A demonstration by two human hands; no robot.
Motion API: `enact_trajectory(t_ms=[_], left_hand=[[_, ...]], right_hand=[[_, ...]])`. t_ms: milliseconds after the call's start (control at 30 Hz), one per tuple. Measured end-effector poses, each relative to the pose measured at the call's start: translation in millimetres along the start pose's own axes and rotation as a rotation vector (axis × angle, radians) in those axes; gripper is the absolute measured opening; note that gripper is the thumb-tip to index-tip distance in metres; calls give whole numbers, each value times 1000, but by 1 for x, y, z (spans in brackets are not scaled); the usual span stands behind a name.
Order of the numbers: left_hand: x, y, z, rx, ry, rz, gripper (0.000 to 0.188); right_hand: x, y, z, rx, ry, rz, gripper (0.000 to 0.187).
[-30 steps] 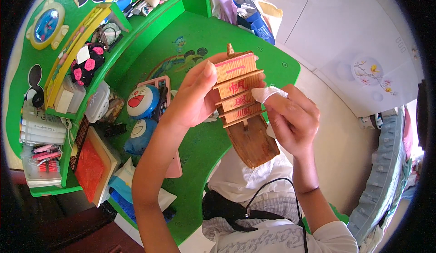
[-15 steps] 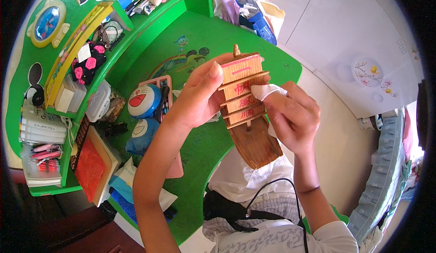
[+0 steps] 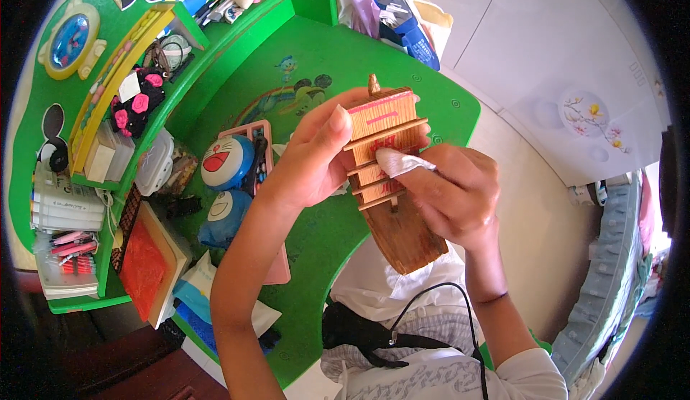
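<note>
The left hand (image 3: 309,163) is holding a wooden model ship (image 3: 392,177) up over the green bench (image 3: 316,62), its grip closed around the slatted sails. The right hand (image 3: 453,191) is pinching a white wipe (image 3: 399,161) against the sail slats, so the wiping step looks in hand. Reaching the hull would call for turning the ship while keeping the hold gentle.

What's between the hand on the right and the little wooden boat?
In the head view, a small white cloth sits between the right hand and the wooden boat, pressed against the boat's slatted sail.
</note>
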State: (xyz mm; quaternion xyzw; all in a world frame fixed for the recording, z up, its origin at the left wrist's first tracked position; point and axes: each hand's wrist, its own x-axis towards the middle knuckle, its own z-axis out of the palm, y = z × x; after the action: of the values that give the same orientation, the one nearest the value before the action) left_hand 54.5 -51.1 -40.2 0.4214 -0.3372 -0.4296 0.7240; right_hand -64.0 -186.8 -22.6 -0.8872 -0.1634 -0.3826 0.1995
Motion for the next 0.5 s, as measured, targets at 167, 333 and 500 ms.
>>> enact_trajectory(t_ms=[167,333,500], left_hand=[[0,1,1,11,-10,-7,92],[1,1,-1,29,28,-4,91],[1,-3,-4,-195,-57,81,67]], right_hand=[[1,3,0,-17,11,-38,33],[-2,10,-4,-51,24,-23,37],[-3,11,-3,-42,28,-67,41]])
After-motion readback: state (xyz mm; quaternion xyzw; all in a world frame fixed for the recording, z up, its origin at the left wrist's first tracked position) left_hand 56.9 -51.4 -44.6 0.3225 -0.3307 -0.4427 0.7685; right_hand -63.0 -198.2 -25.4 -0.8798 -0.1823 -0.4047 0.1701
